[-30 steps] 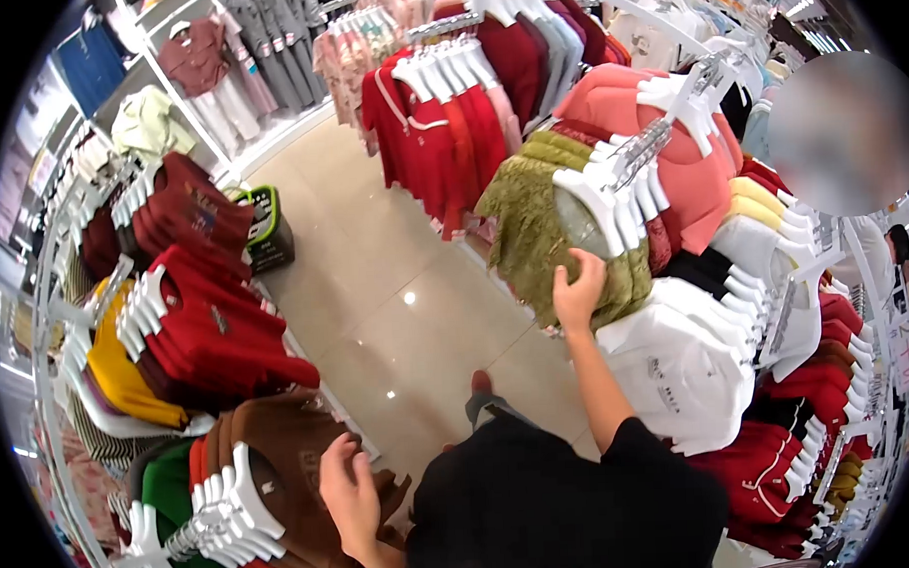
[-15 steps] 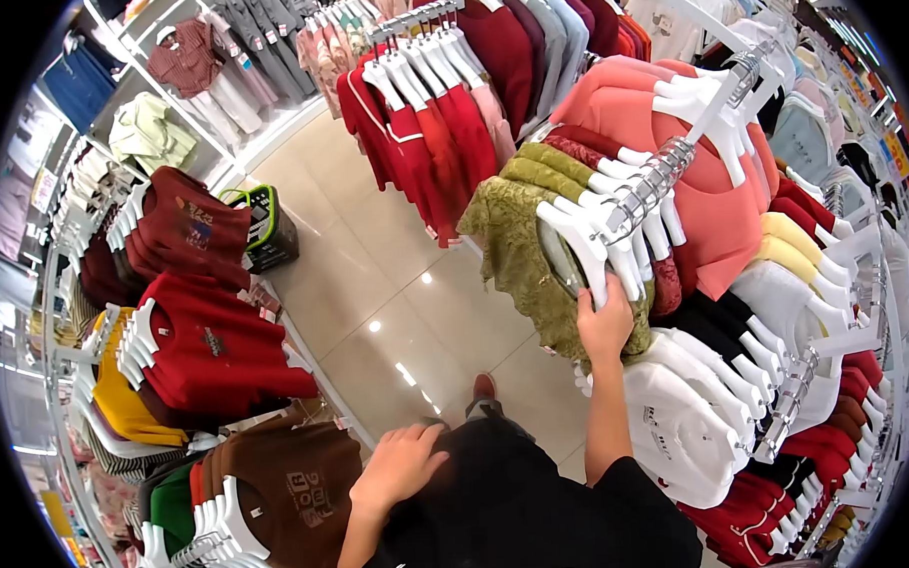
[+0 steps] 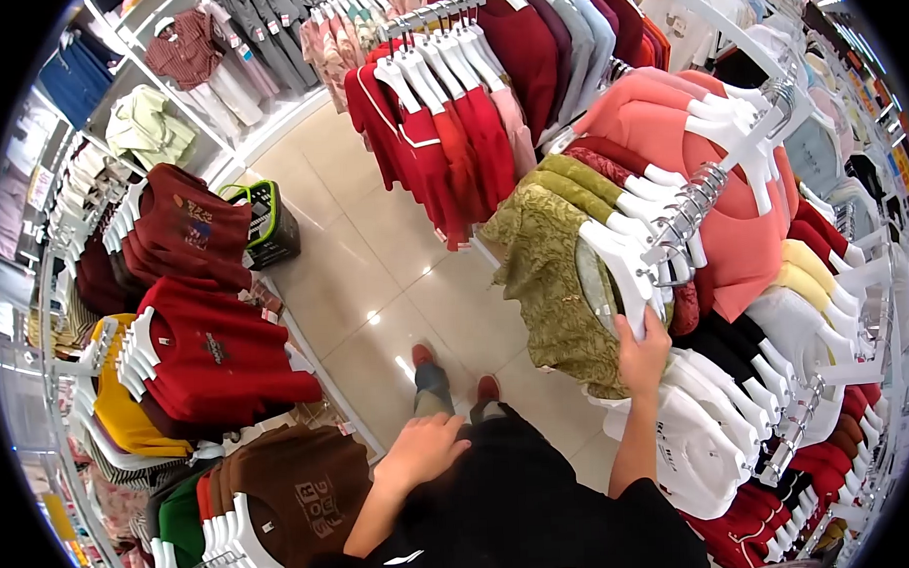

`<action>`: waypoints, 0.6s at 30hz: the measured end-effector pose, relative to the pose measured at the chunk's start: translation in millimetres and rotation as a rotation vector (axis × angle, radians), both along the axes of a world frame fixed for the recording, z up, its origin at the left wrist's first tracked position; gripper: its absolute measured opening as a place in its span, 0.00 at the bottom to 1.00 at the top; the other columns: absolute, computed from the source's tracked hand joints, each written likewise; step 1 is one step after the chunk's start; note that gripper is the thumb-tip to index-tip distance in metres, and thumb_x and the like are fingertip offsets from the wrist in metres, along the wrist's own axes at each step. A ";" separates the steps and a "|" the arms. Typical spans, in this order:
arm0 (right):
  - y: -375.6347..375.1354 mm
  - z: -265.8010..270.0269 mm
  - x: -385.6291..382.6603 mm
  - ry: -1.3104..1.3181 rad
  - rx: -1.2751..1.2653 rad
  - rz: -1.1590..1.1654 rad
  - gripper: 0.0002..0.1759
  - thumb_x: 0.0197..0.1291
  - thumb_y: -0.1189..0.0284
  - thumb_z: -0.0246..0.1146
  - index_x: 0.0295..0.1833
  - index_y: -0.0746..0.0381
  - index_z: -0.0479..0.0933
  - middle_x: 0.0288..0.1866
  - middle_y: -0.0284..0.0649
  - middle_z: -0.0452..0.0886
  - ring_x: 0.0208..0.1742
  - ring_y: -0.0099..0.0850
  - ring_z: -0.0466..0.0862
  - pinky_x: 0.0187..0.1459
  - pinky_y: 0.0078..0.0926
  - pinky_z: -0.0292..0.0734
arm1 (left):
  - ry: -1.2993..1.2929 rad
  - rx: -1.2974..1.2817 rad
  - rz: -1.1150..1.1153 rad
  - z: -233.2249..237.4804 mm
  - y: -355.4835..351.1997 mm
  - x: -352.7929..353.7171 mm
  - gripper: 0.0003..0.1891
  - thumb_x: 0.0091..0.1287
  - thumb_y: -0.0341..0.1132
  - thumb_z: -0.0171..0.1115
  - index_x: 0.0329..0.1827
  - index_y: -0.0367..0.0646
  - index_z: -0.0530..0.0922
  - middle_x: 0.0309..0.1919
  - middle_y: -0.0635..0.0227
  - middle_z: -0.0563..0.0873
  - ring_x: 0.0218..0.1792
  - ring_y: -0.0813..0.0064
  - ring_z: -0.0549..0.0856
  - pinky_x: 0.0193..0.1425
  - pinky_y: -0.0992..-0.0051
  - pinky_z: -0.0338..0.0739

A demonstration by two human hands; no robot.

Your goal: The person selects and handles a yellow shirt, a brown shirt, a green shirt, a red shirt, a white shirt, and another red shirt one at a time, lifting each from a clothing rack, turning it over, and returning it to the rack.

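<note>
My right hand [image 3: 644, 353] grips the lower arm of a white hanger [image 3: 619, 268] at the front of a rack on the right. An olive-green patterned top [image 3: 549, 271] hangs from that hanger. More olive and dark red garments hang close behind it on a metal rail [image 3: 687, 211]. My left hand [image 3: 425, 447] is in front of my black shirt, touching no garment. Its fingers are loosely bent and slightly apart, with nothing in them.
A black and green shopping basket [image 3: 270, 225] stands on the tiled floor [image 3: 358, 257] of the aisle. To the left hang red sweatshirts [image 3: 216, 347] and brown sweatshirts [image 3: 296, 485]. Coral tops [image 3: 723, 230] and white tops [image 3: 690, 446] hang on the right, red garments [image 3: 440, 154] ahead.
My right hand and the hanger it holds have shifted right and slightly down in view. Both my shoes now show, where one did before. My left hand has moved slightly right.
</note>
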State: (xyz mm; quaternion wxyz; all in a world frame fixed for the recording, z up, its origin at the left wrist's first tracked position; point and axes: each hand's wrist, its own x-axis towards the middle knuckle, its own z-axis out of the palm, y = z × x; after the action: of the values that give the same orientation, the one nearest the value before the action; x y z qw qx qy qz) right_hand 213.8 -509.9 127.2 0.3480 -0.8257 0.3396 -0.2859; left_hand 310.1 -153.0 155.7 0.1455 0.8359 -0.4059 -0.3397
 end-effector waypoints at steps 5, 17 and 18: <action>-6.8 -2.6 -8.3 0.051 -0.136 -0.015 0.20 0.63 0.70 0.73 0.55 0.73 0.80 0.45 0.57 0.86 0.45 0.54 0.86 0.48 0.41 0.79 | -0.015 0.016 -0.120 -18.3 -3.0 34.5 0.22 0.75 0.45 0.63 0.66 0.42 0.77 0.53 0.49 0.86 0.56 0.44 0.84 0.63 0.54 0.78; 59.4 58.5 64.8 0.137 -0.255 0.460 0.18 0.52 0.79 0.71 0.51 0.62 0.82 0.37 0.44 0.82 0.39 0.47 0.85 0.39 0.40 0.81 | -0.050 -0.279 0.103 -20.7 18.7 149.5 0.39 0.69 0.45 0.71 0.77 0.36 0.63 0.71 0.39 0.72 0.71 0.40 0.73 0.74 0.55 0.71; 65.9 58.4 68.6 0.166 -0.282 0.506 0.19 0.51 0.80 0.70 0.51 0.62 0.81 0.38 0.42 0.82 0.40 0.46 0.85 0.39 0.40 0.82 | -0.092 -0.344 0.142 -23.3 19.5 161.4 0.45 0.66 0.44 0.74 0.80 0.33 0.60 0.74 0.37 0.68 0.75 0.39 0.70 0.77 0.55 0.69</action>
State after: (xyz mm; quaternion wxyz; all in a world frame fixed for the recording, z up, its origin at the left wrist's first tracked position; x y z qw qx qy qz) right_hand 282.5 -444.0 185.5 0.2612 -0.9449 0.1073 -0.1657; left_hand 471.4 -133.5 132.4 0.2910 0.8400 -0.4041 -0.2155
